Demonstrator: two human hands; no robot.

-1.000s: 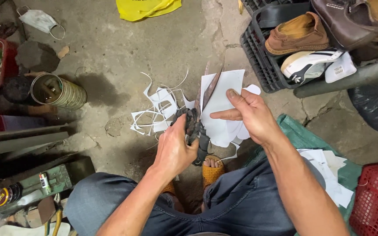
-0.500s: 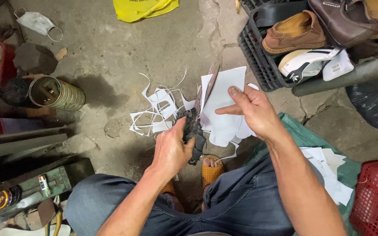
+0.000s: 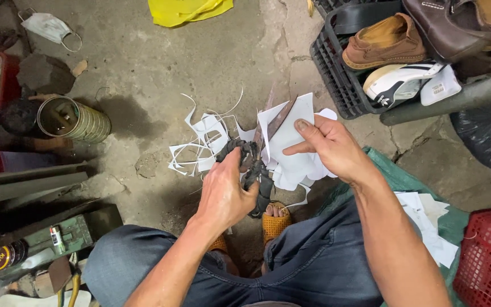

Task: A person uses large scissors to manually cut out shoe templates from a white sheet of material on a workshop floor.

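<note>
My left hand [image 3: 227, 192] grips the dark wrapped handles of large scissors [image 3: 255, 162], whose long blades point away from me and bite into a white paper sheet [image 3: 290, 143]. My right hand [image 3: 329, 148] holds that sheet by its right side, thumb on top. White paper offcuts [image 3: 200, 145] lie on the concrete floor just left of the blades. My knees in blue jeans and an orange sandal [image 3: 274, 223] show below the hands.
A black crate [image 3: 336, 79] with several shoes stands at the upper right, beside a grey pipe [image 3: 456, 96]. A metal can [image 3: 74, 119] lies at left. A red basket [image 3: 487, 258] and more paper pieces [image 3: 427, 219] on green sheeting are at right. Tools lie at lower left.
My right hand has shifted its hold on the sheet, sliding a little up and right. The scissors in my left hand stay in the paper with the blades nearly in the same place.
</note>
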